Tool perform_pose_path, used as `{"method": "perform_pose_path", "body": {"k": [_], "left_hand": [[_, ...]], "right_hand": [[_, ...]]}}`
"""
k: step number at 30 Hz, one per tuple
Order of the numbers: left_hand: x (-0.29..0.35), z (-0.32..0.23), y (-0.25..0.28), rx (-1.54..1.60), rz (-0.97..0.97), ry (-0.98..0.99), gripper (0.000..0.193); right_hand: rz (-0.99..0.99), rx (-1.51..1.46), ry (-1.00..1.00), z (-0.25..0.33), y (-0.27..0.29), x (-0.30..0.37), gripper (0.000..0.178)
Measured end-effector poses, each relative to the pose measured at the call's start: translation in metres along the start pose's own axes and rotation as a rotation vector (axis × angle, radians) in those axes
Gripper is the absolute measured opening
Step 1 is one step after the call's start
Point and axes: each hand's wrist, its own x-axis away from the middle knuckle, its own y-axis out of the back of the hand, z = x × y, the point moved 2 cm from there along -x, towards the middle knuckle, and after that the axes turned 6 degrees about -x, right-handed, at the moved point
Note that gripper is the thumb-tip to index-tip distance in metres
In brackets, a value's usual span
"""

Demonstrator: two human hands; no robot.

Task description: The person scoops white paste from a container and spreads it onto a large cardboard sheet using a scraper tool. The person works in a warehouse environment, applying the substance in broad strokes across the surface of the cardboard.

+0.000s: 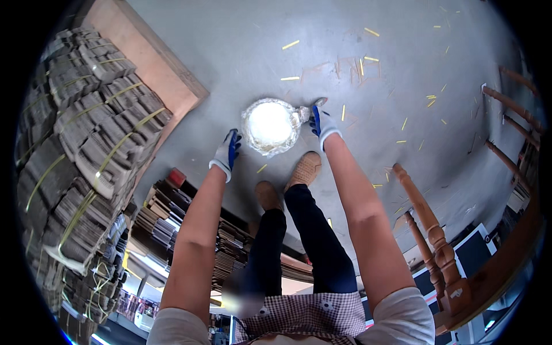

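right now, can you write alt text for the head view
A white-and-blue gloved right hand is at the gathered end of a round, bright white bundle in clear film, with a matching gloved left hand beside it, against a grey floor with yellow strips. Strapped grey-brown cardboard stacks stand at left.

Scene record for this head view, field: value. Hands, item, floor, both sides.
Left hand: left hand in a white-and-blue glove, beside the item, apart from it
Right hand: right hand, same glove type, at the item's side knob; grip unclear
Item: round plastic-wrapped item, centre glaring white, beyond the feet
Footwear: tan shoes
Floor: grey floor with scattered yellow strips
Left side: strapped cardboard stacks, tan board
Right side: turned wooden legs
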Motion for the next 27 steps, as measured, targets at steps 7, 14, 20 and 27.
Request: {"method": "perform_pose_path", "body": {"k": [7,14,20,27], "left_hand": [[0.01,-0.013,-0.013,0.305,-0.009,0.059,0.063],[0.201,-0.078,-0.005,0.174,0.296,-0.115,0.042],[0.419,-0.183,-0.021,0.004,0.663,-0.244,0.086],[0.504,-0.268,-0.042,-0.241,0.854,-0.238,0.074]], "right_hand": [[0.263,-0.455,-0.148,-0.011,-0.04,0.012,0.037],[0.389,-0.335,0.254,0.035,0.034,0.195,0.026],[0.383,-0.648,0.488,0.139,0.056,0.465,0.024],[0.457,-0.923,0.554,0.207,0.092,0.596,0.023]]}}
